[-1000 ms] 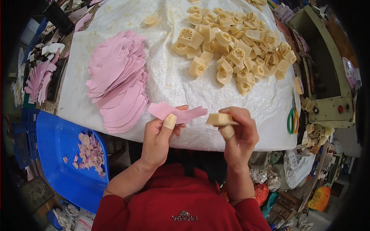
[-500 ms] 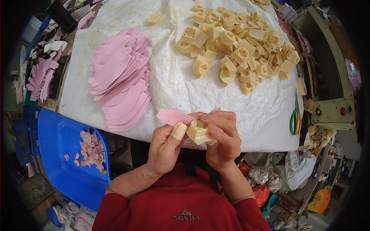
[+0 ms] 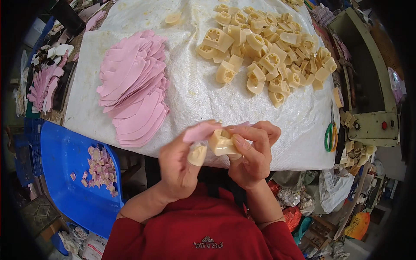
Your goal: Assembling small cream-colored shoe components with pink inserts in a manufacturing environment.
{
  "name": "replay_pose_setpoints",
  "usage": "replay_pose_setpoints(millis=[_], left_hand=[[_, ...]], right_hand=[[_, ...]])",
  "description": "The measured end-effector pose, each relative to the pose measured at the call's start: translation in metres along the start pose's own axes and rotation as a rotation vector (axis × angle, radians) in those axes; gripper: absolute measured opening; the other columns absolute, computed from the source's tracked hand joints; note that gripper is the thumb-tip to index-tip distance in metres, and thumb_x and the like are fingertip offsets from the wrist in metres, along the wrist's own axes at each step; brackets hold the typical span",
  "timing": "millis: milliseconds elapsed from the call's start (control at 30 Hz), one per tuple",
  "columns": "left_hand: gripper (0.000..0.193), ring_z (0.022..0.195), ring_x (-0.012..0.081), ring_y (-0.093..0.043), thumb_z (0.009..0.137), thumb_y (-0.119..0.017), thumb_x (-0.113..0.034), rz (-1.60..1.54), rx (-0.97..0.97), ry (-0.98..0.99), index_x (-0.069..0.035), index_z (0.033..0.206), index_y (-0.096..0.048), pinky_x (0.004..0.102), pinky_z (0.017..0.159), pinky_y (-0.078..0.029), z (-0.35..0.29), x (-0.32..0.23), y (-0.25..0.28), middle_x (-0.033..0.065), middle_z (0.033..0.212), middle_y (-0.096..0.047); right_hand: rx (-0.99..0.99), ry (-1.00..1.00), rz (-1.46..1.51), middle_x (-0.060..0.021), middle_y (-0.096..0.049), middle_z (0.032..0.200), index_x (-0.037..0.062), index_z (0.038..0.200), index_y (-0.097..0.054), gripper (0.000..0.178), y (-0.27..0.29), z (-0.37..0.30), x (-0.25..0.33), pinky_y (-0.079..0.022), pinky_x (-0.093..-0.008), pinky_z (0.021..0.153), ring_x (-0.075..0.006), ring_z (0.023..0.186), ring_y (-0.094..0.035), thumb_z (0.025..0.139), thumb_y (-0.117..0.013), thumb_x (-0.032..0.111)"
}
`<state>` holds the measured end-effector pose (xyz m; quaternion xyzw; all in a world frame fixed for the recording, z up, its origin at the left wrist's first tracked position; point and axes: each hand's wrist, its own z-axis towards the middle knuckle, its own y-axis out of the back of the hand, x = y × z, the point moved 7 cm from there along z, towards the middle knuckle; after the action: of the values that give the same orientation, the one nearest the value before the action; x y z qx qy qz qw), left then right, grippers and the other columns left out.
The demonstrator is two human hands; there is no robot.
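Cream, hollow block (image 3: 223, 145) sits up between the hands, over the near edge of the white woven sheet (image 3: 195, 99); cavity faces up, walls look glossy; pink strip (image 3: 201, 131) runs in from the left against its far side, more pink showing by the right fingers; right hand (image 3: 255, 160) is closed on the block's right end, thumb on the near rim, fingers around the far side; left hand (image 3: 175, 160) is half open and blurred, fingers at the strip, thumb standing apart in a cream finger cover (image 3: 197, 155); can't tell how firmly it has the strip, if at all.

Sheet covers the counter (image 3: 56, 115); fanned stack of pink strips (image 3: 132, 86) lies on it left of the hands; big heap of cream blocks (image 3: 268, 47) beyond them to the right; one loose cream piece (image 3: 173, 18) near the far edge; scissors (image 3: 331, 138), green and orange handles, at the right edge; blue tub (image 3: 69, 151) lower left holds pink-and-cream scraps (image 3: 102, 169); pale green machine (image 3: 375, 125) with a red button stands far right.
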<state>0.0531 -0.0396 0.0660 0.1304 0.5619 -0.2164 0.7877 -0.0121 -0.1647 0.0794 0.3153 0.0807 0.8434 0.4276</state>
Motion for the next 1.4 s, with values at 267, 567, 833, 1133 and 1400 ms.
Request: replay_pose_setpoints(millis=[267, 567, 833, 1133, 1400], left_hand=[[0.016, 0.077, 0.0222, -0.064, 0.09, -0.054, -0.004, 0.237, -0.001, -0.011, 0.007, 0.097, -0.063, 0.0288, 0.069, -0.05, -0.003, 0.005, 0.011, 0.0156, 0.087, -0.066], [0.015, 0.076, 0.0252, -0.061, 0.085, -0.059, -0.004, 0.447, 0.032, -0.196, 0.005, 0.097, -0.064, 0.0305, 0.067, -0.049, -0.005, -0.002, -0.004, 0.0145, 0.085, -0.063], [0.014, 0.072, 0.0198, -0.055, 0.086, -0.065, -0.012, 0.004, 0.045, 0.02, -0.004, 0.097, -0.067, 0.0266, 0.068, -0.045, -0.004, 0.033, 0.002, 0.0082, 0.08, -0.059], [0.015, 0.053, 0.023, -0.045, 0.08, -0.068, -0.011, 0.43, 0.151, -0.365, -0.001, 0.076, -0.057, 0.0326, 0.048, -0.037, -0.001, 0.008, -0.015, 0.0066, 0.059, -0.045], [0.015, 0.065, 0.0217, -0.049, 0.067, -0.073, 0.001, 0.312, 0.038, -0.313, -0.006, 0.076, -0.063, 0.0318, 0.056, -0.042, -0.004, -0.001, -0.006, 0.0045, 0.066, -0.05]], right_hand=[[0.335, -0.088, -0.385, 0.0025, -0.057, 0.082, 0.0122, 0.093, -0.061, 0.03, -0.004, 0.013, 0.012, -0.027, -0.0441, 0.078, -0.0203, 0.081, -0.049, 0.063, -0.062, 0.009], [0.413, -0.144, -0.27, -0.0007, -0.05, 0.08, 0.011, 0.092, -0.06, 0.032, -0.012, 0.0, -0.004, -0.026, -0.0431, 0.077, -0.0216, 0.079, -0.047, 0.06, -0.063, 0.005], [0.369, -0.311, 0.22, -0.0041, -0.051, 0.08, 0.0085, 0.09, -0.059, 0.033, -0.006, -0.01, -0.021, -0.027, -0.0385, 0.077, -0.0232, 0.079, -0.047, 0.059, -0.062, -0.004], [0.557, -0.343, 0.237, -0.0042, -0.053, 0.079, 0.0082, 0.088, -0.058, 0.031, -0.012, -0.009, -0.01, -0.029, -0.036, 0.078, -0.0226, 0.076, -0.049, 0.06, -0.064, -0.005], [0.376, -0.245, 0.268, -0.0025, -0.059, 0.095, 0.0083, 0.093, -0.061, 0.036, -0.006, -0.013, -0.016, -0.03, -0.0365, 0.075, -0.0215, 0.085, -0.049, 0.059, -0.065, -0.003]])
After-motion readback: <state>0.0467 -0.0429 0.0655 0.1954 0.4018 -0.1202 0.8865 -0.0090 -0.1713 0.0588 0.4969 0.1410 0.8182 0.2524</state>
